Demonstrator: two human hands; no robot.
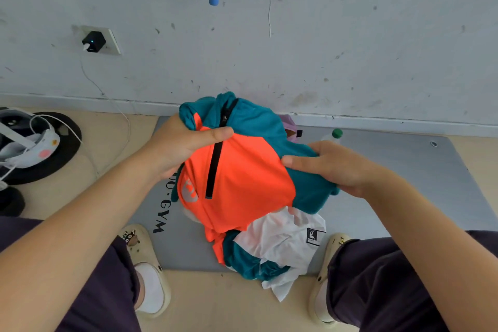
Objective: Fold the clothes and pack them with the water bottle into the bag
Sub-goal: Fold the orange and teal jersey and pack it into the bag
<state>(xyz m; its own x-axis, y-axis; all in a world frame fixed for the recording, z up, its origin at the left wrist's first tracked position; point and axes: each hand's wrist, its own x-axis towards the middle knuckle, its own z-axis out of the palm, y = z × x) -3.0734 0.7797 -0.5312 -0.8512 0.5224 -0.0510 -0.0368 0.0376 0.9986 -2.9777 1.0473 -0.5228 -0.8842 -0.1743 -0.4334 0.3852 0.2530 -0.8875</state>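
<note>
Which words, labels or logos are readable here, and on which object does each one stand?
"GYM": black letters on the grey mat, after partly hidden characters, maybe "00-".
Round grey logo on the orange and teal jacket, held by the left hand and right hand: creased, unreadable.
Black square label on the white garment: a small figure, its text too small to read.

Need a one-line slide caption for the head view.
Both hands, left hand and right hand, grip an orange-and-teal zip top above a white garment on the grey gym mat.

Orange-and-teal jacket (242,170) gripped between left hand (183,151) and right hand (336,167) above grey mat (390,183).
</note>
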